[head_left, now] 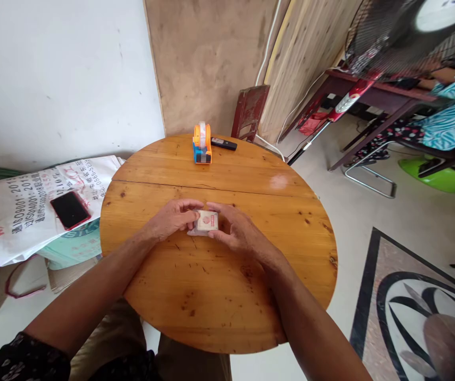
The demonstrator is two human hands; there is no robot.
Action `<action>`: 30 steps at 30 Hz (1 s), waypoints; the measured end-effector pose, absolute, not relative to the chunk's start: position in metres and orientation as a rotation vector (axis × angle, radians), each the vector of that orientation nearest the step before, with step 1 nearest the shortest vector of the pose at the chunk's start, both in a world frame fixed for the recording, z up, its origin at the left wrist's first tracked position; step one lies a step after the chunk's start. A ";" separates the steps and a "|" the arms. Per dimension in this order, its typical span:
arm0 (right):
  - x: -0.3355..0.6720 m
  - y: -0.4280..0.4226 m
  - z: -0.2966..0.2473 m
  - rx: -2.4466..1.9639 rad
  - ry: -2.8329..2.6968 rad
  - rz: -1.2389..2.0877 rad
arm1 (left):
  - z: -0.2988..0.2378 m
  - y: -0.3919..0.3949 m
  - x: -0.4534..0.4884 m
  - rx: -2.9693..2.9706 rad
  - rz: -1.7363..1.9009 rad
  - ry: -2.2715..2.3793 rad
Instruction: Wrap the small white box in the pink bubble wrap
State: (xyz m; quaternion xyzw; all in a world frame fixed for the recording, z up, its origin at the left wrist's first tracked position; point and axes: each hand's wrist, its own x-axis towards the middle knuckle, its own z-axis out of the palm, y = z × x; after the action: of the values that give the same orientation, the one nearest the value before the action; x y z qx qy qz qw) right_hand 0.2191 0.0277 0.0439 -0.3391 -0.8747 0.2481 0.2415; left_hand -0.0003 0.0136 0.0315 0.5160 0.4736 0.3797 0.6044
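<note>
A small white box (207,220) with red print lies low over the middle of the wooden table, with what looks like clear plastic film along its left and lower sides. My left hand (175,218) grips its left side, thumb on top and the fingers curled behind. From the right, my right hand (233,227) holds the box between thumb and forefinger, the thumb at the lower right corner and the forefinger by the upper edge. The palm side of both hands is partly hidden.
Toward the far edge of the round table (291,238) stand an orange and blue tape dispenser (202,144) and a black remote (224,144). A phone (70,210) rests on white sacks at the left. A fan (406,39) and a seated person are at the right.
</note>
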 end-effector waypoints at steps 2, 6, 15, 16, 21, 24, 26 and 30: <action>0.217 0.027 0.044 -0.913 -2.375 0.635 | 0.032 0.014 0.001 1.188 0.917 1.084; 0.215 0.025 0.047 -0.941 -2.398 0.607 | 0.032 0.014 0.002 1.185 0.947 1.053; 0.217 0.023 0.050 -0.968 -2.416 0.626 | 0.032 0.014 0.001 1.197 0.920 1.036; 0.217 0.023 0.051 -0.964 -2.420 0.632 | 0.032 0.014 0.001 1.199 0.917 1.037; 0.216 0.020 0.059 -0.908 -2.420 0.680 | 0.034 0.014 0.001 1.207 0.907 1.057; 0.216 0.019 0.062 -0.869 -2.446 0.676 | 0.033 0.015 0.000 1.216 0.902 1.063; 0.217 0.019 0.062 -0.861 -2.472 0.648 | 0.032 0.015 0.000 1.221 0.902 1.063; 0.220 0.019 0.060 -0.888 -2.513 0.601 | 0.030 0.016 0.000 1.224 0.914 1.055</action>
State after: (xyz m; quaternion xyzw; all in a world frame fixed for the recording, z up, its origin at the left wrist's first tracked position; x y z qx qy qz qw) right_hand 0.2197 0.0188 0.0604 -0.3183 -0.9006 0.2153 0.2033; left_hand -0.0002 0.0159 0.0298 0.5279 0.4549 0.3942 0.5991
